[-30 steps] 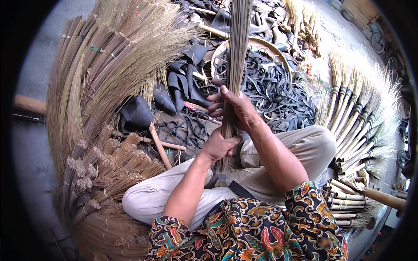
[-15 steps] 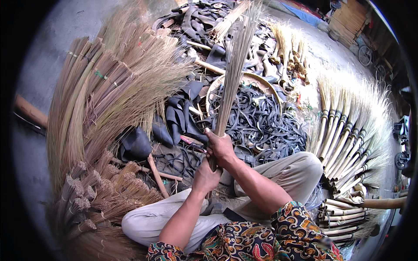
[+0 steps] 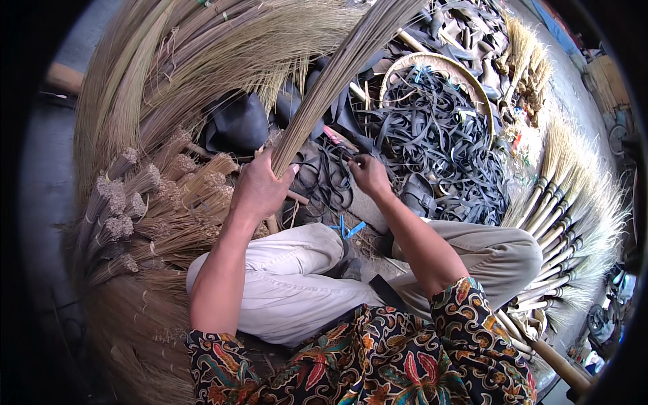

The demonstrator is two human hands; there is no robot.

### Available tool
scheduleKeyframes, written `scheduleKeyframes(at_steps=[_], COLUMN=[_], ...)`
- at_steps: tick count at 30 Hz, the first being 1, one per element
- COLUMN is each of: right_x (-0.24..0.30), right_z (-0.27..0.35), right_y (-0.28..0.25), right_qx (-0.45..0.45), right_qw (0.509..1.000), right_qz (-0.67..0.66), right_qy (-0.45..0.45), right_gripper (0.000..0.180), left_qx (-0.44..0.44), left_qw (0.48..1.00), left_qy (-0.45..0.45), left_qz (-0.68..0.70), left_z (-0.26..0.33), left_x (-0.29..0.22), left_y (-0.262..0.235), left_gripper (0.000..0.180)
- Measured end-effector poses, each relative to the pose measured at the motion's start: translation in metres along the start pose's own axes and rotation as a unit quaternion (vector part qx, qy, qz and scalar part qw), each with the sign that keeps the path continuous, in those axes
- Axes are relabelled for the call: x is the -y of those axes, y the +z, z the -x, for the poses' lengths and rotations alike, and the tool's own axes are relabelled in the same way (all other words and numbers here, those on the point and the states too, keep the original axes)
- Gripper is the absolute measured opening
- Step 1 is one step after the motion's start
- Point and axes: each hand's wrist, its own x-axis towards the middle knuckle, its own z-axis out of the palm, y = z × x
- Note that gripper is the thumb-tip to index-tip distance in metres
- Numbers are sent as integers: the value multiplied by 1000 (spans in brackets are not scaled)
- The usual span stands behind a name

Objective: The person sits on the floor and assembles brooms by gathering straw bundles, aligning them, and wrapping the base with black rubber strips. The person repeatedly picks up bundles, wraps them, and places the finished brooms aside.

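Observation:
My left hand [image 3: 260,187] is wrapped round the lower end of a long bundle of broom straw [image 3: 331,81], which slants up and to the right past the top edge. My right hand [image 3: 371,175] is apart from the bundle, its fingers bent and closed over loose black rubber strips [image 3: 331,177] on the ground. A pink object [image 3: 333,135] lies just beyond those fingertips. What the right fingers hold is too small and dark to make out. Bright blue ties [image 3: 348,227] lie between my knees.
Large sheaves of straw [image 3: 162,74] and cut stalk bundles [image 3: 196,196] crowd the left. A round woven tray [image 3: 487,101] with black strips stands ahead. Finished brooms [image 3: 560,209] lie fanned at the right. A black rubber piece [image 3: 237,125] sits beyond my left hand.
Both hands were together on the upright bundle. My right hand has let go and moved right toward the strips. The left has moved left and up, tilting the bundle. The view has shifted.

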Motion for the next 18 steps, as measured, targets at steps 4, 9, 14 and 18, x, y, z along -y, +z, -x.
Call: scheduleKeyframes(at_steps=[4,9,14,18], right_x=[-26,-16,-10,-15], right_z=[21,10,-7,-11], right_y=[57,97,109,96], right_qx=[35,30,9,75], right_qw=[993,991,984,989], right_qz=[106,126,131,64], right_qy=[-24,38,116,107], right_gripper=[30,31,37,40], left_qx=[-5,6,-1,4], left_qw=[1000,1000,1000,1000], left_qy=[7,-5,-3,-16], left_qz=[20,11,12,16], left_z=[-9,-22,-29,-33], left_x=[14,23,27,34], left_y=[7,5,0,-4], left_gripper=[39,38,35,34])
